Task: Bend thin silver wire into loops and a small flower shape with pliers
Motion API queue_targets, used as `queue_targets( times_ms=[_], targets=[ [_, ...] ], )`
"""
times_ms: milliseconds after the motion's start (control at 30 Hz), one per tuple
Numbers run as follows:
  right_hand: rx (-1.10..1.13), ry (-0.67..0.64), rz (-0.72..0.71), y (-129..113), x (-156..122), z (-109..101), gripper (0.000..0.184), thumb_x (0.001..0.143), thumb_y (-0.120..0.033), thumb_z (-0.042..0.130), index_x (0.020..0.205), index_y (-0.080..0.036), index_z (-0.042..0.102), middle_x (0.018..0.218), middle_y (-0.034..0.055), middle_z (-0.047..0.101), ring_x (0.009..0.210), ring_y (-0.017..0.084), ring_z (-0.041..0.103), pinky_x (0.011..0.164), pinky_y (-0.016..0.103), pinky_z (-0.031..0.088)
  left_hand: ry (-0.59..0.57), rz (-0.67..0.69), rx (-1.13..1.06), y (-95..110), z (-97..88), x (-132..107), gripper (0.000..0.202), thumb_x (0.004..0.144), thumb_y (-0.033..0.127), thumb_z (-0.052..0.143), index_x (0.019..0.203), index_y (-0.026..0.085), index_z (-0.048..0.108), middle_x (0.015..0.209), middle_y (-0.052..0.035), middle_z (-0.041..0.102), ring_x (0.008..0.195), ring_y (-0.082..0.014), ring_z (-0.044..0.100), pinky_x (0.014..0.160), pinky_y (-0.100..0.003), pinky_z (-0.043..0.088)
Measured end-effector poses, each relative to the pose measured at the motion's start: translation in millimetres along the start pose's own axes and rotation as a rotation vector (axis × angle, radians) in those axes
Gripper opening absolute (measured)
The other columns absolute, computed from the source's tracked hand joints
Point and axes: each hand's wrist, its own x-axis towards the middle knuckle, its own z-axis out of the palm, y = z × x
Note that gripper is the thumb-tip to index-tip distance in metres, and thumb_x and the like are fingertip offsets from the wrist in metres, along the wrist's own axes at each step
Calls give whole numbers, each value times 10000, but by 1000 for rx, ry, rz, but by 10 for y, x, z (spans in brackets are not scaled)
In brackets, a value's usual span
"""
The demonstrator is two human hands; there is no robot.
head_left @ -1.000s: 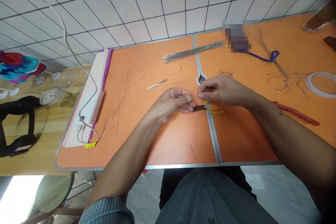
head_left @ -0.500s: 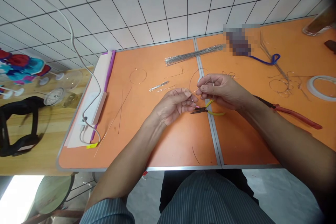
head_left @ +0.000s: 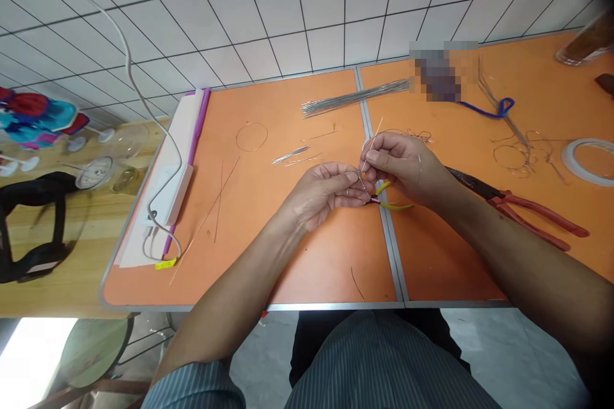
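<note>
Thin wire (head_left: pixel 377 131) runs between my two hands, which almost meet over the seam of the orange table. My left hand (head_left: pixel 326 195) pinches the wire between thumb and forefinger. On the other side, my right hand (head_left: pixel 396 156) grips it with the fingertips, and one straight end sticks up past them. Just below lie small pliers with yellow handles (head_left: pixel 398 207), their jaws partly covered by my left fingers. Larger pliers with red handles (head_left: pixel 542 204) rest by my right forearm.
A bundle of straight wires (head_left: pixel 355 98) lies at the back. A wire ring (head_left: pixel 252 137) and short wire pieces (head_left: pixel 290 154) are to the left, near a white power strip (head_left: pixel 167 195). At right are tangled wires (head_left: pixel 520 153) and a white tape roll (head_left: pixel 590 163).
The wire loop between my hands has turned, and a straight end now points up. My left hand has shifted slightly right. More of the red-handled pliers shows.
</note>
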Motion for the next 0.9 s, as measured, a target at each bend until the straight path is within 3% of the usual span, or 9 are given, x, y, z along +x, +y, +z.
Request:
queue_targets(
  times_ms=[467,700,900],
  targets=[
    [-120,57,92,-47,-1,20,140,938,-274,766,829,-210,707,825,11,728,651,124,641,627,267,537,-7,-32,89,48,54,-41,53,823,99,811,850,109,766,822,-102,824,700,-183,812,676,-266,661],
    [-171,58,118,-55,-8,21,141,939,-267,755,814,-215,716,797,7,709,647,127,635,627,271,531,23,12,180,25,47,-53,94,867,193,832,879,122,772,807,-91,818,691,-181,809,652,-259,663],
    [-94,59,77,-42,-7,26,169,946,-325,778,841,-209,714,834,13,741,664,121,632,647,264,540,42,76,135,17,31,-50,151,853,227,859,871,131,744,812,-91,823,688,-188,812,663,-272,673]
  ],
)
